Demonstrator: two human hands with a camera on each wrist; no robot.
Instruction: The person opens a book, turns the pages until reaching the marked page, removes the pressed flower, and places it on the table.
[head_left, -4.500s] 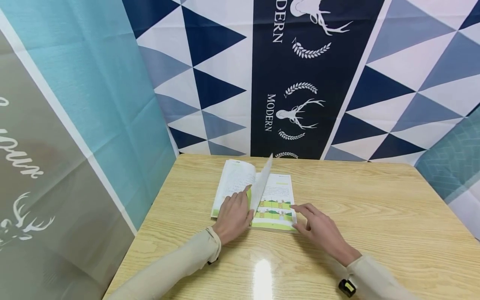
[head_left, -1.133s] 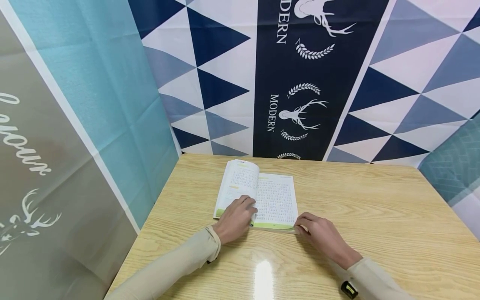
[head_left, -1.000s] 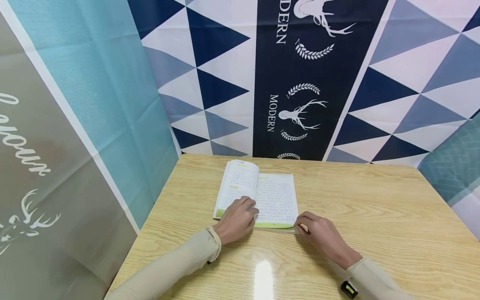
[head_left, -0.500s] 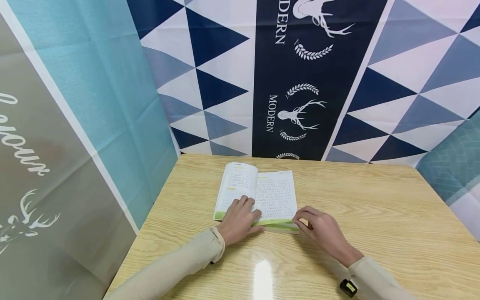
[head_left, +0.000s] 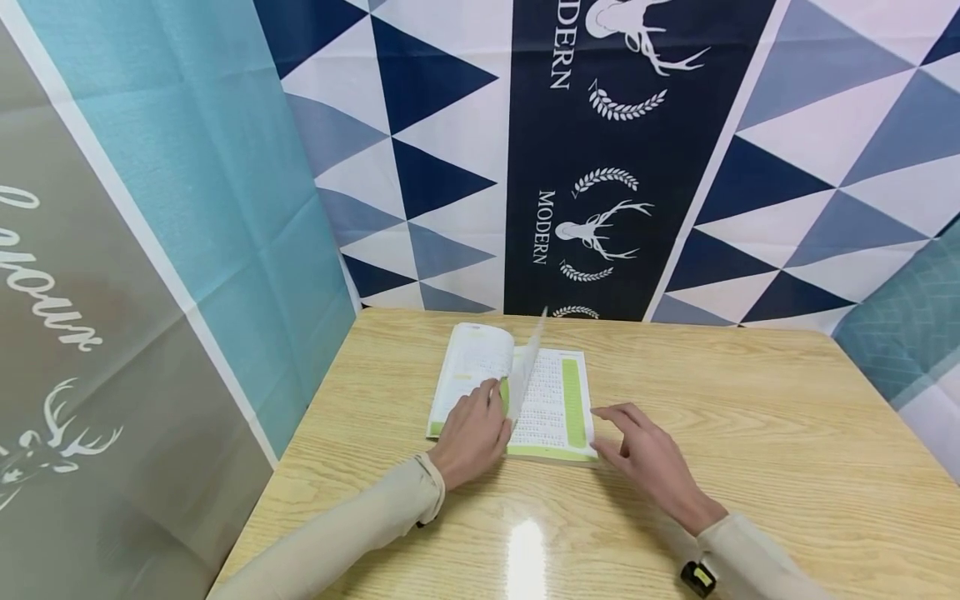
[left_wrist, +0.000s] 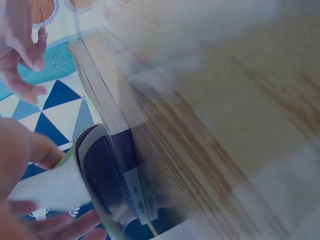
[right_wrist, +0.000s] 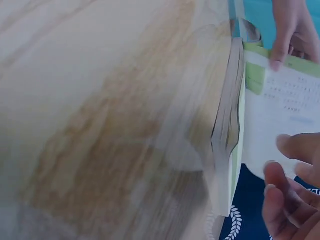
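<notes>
So the left hand (head_left: 471,429) is lying across the lower left page right by the spine, fingers loose and a bit spread, thumb up against a single standing page (head_left: 527,367). Doesn't look like a real pinch, more like it's backing the sheet up. The right hand (head_left: 651,457) holds nothing: thumb and fingertips are apart, just beside the book's right edge.

The book (head_left: 551,452) itself is spread out on the wooden table (head_left: 787,417), toward the back and left of middle. The left page (head_left: 480,354) bulges up near the spine, and the right page has a green strip (head_left: 573,400) down its outer side plus lots of small print that's too tiny to read here.

Progress-wise, looks like a page turn that's maybe half done, I'd say. The sheet is off the right side but stands steep and hasn't settled on the left yet. The right wrist view shows a decent stack of page edges, so there's probably plenty more to flip if the whole book is the plan.

Behind it all hangs a patterned cloth (head_left: 442,142) with triangles and deer heads.
</notes>
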